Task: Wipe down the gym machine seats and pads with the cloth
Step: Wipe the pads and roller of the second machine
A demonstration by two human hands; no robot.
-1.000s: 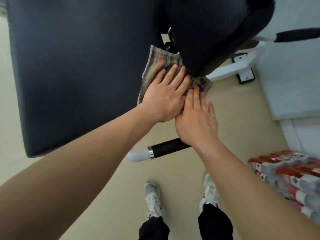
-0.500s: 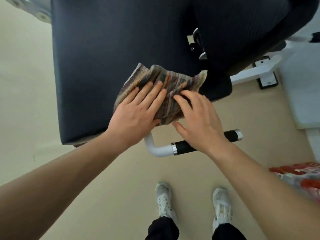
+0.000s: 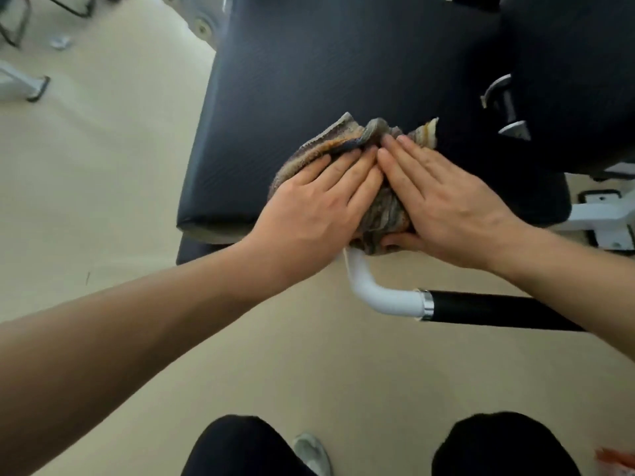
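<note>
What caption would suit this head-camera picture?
Both hands, left and right, press a striped cloth flat on the dark seat pad.

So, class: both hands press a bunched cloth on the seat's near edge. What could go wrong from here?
1. The cloth is crumpled, so it may wipe only a narrow strip of the seat.
2. It overhangs the edge and might slip off onto the handle below.
3. Left hand and right hand crowd together, limiting stroke.

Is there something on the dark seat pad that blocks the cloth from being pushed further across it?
Nothing visible does. The seat pad is bare beyond the cloth, which both the left hand and right hand press flat.
</note>
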